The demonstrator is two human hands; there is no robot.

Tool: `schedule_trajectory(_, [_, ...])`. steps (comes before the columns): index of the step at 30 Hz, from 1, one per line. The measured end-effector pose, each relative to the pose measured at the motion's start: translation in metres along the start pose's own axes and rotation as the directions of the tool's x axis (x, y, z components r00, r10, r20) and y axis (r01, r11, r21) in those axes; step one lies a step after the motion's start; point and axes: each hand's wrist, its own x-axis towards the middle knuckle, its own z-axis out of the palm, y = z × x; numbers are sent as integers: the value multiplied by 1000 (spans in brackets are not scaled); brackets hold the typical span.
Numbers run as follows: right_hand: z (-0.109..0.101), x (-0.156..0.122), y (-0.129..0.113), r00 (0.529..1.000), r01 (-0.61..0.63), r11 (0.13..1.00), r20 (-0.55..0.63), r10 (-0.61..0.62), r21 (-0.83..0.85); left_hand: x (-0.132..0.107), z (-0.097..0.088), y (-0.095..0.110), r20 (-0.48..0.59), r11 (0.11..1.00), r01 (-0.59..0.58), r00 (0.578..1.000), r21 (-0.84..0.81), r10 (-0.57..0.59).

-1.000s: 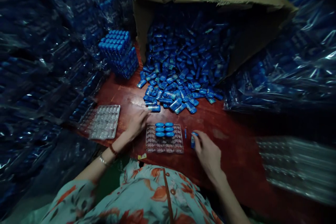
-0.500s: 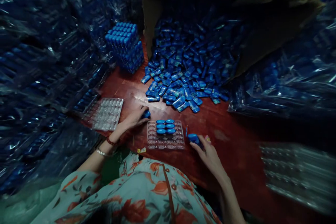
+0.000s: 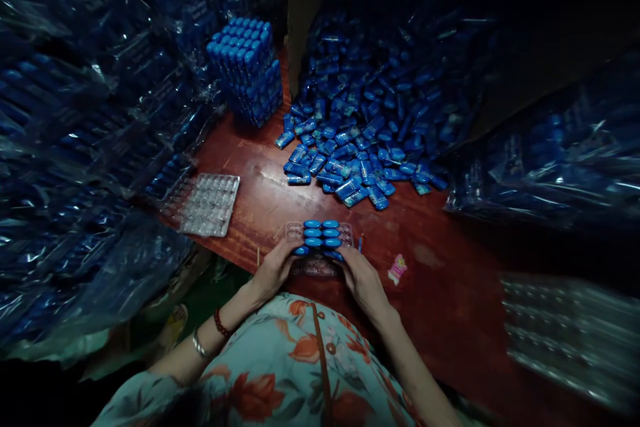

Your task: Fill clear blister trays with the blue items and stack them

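In the head view, a transparent plastic tray [image 3: 315,268] with moulded hollows lies on the table in front of me. Several glossy blue oval containers [image 3: 313,233] stand in it in two columns. My left hand [image 3: 274,271] reaches over the tray's left side, fingers closed on a blue container [image 3: 301,251] at the near end of the left column. On the other side my right hand [image 3: 364,281] grips another blue container [image 3: 334,255] at the near end of the right column. Fingers partly hide both held containers, so whether they are seated in the hollows I cannot tell.
Beyond the tray, a heap of blue containers [image 3: 350,167] spills from a cardboard box [image 3: 301,20]. A stack of filled trays [image 3: 250,73] stands back left. Further trays lie left [image 3: 210,205] and right [image 3: 565,333]. A pink wrapper [image 3: 397,269] is on the red-brown table [image 3: 440,320].
Both hands have come inward from the tray's two sides, each bringing a blue container to the near end of the columns. The pink wrapper now shows uncovered. The view has tilted down.
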Motion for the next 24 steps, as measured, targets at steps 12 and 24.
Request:
schedule_trajectory(12, [-10,37,-43,898,236,760,435,67,-606,3,-2,-15,246,972,-168,961,163,125])
schedule_trajectory(24, [2,2,-4,970,238,822,92,-224,-518,3,8,-10,277,912,-242,949,332,151])
